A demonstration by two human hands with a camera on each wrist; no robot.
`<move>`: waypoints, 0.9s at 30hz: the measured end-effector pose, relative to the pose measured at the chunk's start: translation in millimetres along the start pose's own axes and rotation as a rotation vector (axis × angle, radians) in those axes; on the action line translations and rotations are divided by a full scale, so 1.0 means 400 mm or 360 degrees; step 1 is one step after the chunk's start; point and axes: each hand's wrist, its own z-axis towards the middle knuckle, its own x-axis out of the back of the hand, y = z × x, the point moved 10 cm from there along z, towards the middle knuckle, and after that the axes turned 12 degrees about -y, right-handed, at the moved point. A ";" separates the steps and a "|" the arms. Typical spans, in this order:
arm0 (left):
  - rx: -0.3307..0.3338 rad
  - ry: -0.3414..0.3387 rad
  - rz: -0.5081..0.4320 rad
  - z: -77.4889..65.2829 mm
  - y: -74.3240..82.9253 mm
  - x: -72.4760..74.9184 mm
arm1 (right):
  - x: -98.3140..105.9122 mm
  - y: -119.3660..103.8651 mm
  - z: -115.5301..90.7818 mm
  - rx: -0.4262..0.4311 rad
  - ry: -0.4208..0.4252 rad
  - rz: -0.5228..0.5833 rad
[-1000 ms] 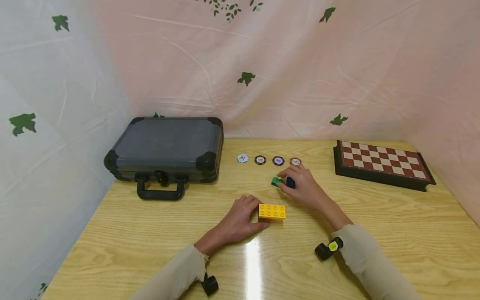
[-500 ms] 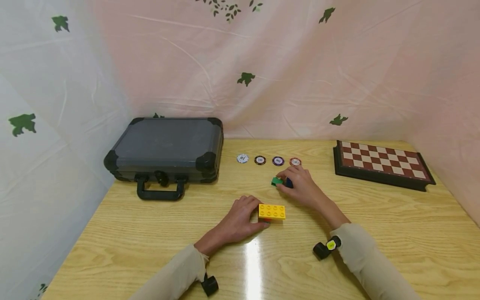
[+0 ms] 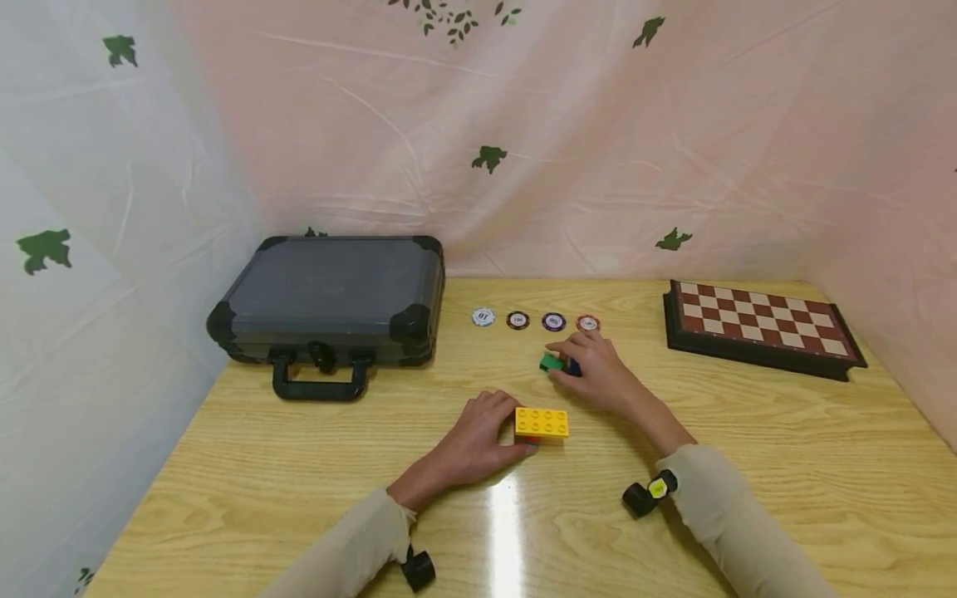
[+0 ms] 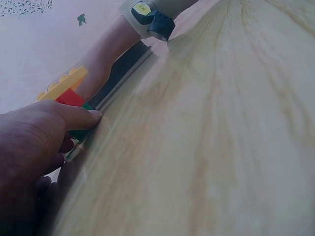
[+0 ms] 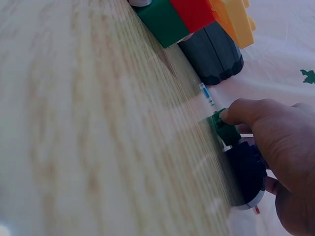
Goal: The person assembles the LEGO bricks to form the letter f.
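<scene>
Left hand [image 3: 480,438] pinches the brick stack [image 3: 542,422], right hand [image 3: 601,372] the small green brick [image 5: 228,133]; likely light, stiff plastic, best held by the sides.

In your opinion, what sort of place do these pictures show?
Probably a tabletop arranged for filming, though I cannot tell in which building: leaf-patterned cloth hangs behind and beside a wood-grain table, and small black wrist-worn devices are visible.

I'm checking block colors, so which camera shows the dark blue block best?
The right wrist view: the dark blue block shows large, by the right hand. In the head view, that hand covers most of it; I can't see it in the left wrist view.
</scene>
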 end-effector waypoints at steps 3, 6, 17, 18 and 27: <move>-0.0002 0.0006 0.0000 0.000 -0.001 0.000 | -0.004 0.000 0.001 0.0005 -0.0019 0.0000; -0.0006 0.0014 -0.0001 0.000 -0.001 0.000 | -0.005 -0.001 0.002 0.0004 -0.0031 0.0015; 0.0004 0.0012 -0.0011 -0.001 -0.001 0.000 | -0.004 0.001 0.003 0.0009 -0.0017 0.0054; 0.0005 0.0011 -0.0011 -0.001 -0.001 0.000 | -0.003 0.000 0.003 0.0015 -0.0008 0.0063; -0.0021 0.0020 -0.0022 -0.003 0.002 0.003 | 0.029 -0.022 -0.004 0.0030 0.0120 0.0130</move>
